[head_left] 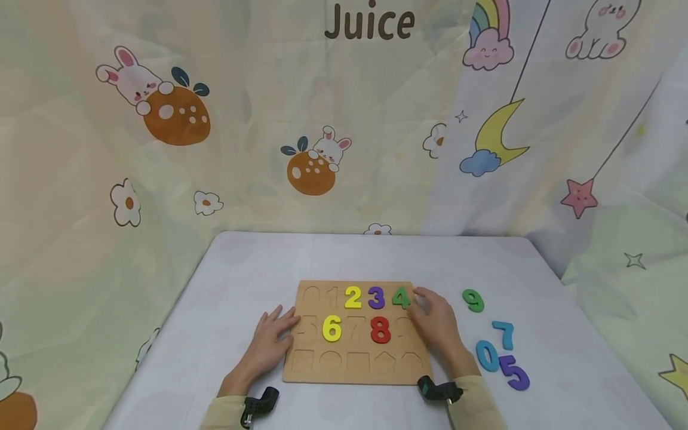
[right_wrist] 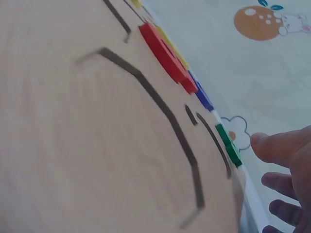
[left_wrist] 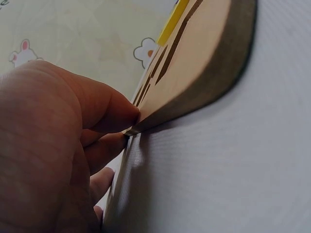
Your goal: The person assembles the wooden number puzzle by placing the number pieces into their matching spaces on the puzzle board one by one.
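A wooden number puzzle board (head_left: 333,375) lies flat on the white table. Yellow 2 (head_left: 352,297), purple 3 (head_left: 376,297) and green 4 (head_left: 400,297) stand along its top row, with yellow 6 (head_left: 332,328) and red 8 (head_left: 380,329) in the row below. My left hand (head_left: 267,343) is at the board's left edge, thumb and fingertips touching that edge in the left wrist view. Beside the board's upper right corner is my right hand (head_left: 436,319), fingers loosely spread and holding nothing. In the right wrist view its thumb (right_wrist: 272,145) is apart from the green 4.
Loose on the table to the right lie a green 9 (head_left: 473,300), a blue 7 (head_left: 504,335), a blue 0 (head_left: 487,356) and a purple 5 (head_left: 514,373). The 0 and 5 lie close together. A printed cloth (head_left: 242,179) hangs behind the table.
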A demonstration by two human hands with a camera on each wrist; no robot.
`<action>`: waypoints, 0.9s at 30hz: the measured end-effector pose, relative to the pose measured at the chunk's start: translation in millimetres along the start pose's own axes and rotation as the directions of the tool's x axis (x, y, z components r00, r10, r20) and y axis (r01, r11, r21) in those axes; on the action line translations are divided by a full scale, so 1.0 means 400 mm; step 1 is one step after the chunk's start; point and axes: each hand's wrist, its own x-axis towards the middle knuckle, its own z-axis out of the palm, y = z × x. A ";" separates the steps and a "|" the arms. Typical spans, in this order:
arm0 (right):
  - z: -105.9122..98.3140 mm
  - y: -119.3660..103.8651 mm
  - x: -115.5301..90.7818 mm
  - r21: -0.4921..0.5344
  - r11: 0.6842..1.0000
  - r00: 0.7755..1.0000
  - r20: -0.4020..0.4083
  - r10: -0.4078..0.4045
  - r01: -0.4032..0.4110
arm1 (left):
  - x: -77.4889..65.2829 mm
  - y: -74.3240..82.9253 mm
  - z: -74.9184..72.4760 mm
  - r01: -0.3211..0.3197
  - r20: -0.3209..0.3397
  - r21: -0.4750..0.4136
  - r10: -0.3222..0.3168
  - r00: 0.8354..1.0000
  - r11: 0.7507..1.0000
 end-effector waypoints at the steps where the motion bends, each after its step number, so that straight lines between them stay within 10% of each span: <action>1: -0.004 0.005 0.000 0.001 1.000 1.000 -0.008 0.002 -0.002 | 0.000 0.000 0.000 0.001 0.002 -0.001 -0.001 1.000 1.000; 27: -0.087 0.096 0.018 -0.068 0.990 0.959 -0.264 0.104 -0.126 | 0.005 0.002 0.001 -0.006 -0.015 0.014 0.006 1.000 1.000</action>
